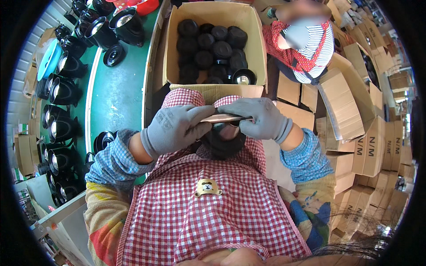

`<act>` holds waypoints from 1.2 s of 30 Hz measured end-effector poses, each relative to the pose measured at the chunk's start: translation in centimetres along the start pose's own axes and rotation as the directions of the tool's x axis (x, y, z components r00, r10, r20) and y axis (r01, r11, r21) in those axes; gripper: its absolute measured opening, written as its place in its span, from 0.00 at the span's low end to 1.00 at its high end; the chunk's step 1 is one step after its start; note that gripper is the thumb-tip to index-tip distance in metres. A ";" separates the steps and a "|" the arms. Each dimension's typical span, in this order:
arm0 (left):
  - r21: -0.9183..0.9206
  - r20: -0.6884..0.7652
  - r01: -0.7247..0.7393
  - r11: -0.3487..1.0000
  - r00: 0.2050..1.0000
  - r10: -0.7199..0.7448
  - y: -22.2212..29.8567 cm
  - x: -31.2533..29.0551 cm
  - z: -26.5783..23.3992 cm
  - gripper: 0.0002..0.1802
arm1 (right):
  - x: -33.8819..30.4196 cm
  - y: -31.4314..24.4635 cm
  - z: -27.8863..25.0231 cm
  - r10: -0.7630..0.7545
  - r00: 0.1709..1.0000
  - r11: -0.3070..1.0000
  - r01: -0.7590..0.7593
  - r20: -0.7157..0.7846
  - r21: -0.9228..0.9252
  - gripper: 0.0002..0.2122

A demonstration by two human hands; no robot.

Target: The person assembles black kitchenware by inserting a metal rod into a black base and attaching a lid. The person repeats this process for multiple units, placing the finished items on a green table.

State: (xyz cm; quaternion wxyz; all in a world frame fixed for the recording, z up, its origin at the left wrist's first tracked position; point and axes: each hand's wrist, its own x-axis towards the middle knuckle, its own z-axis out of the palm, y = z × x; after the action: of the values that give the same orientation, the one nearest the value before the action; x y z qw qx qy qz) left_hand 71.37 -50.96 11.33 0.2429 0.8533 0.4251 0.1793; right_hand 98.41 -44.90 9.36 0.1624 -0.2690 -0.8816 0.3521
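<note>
carton [231,91] beyond hands [173,127], table [117,88] left

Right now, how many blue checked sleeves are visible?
2: left sleeve, up the arm from the left hand; right sleeve, likewise from the right hand. Others may be hidden.

here come grey gloves [171,131], faint markings [166,119] across the back, blue checked sleeve covers [116,159], multicoloured patterned sleeves [102,217] below, red-and-white gingham apron [222,226], yellowish bear-face patch [208,188]
</note>
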 end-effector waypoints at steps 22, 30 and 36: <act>0.308 0.164 -0.047 0.950 0.987 -0.005 -1.7 2.7 0.4 0.10 | -1.6 2.9 0.9 0.221 0.919 0.974 -0.191 0.327 -0.123 0.30; 0.163 0.362 0.143 0.976 0.912 -0.194 2.3 1.9 1.1 0.16 | -0.6 3.7 0.0 0.162 0.862 0.978 -0.074 0.481 -0.197 0.30; 0.163 0.263 0.059 0.985 0.959 -0.101 -0.9 2.9 2.2 0.19 | -1.2 6.5 2.2 -0.128 0.961 0.976 0.166 0.244 -0.140 0.37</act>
State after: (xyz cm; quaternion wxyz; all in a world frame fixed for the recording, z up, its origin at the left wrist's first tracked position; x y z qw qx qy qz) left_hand 73.58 -48.72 9.28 0.2393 0.8679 0.4348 0.0177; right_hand 100.66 -42.83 3.14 0.0614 -0.1713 -0.9375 0.2967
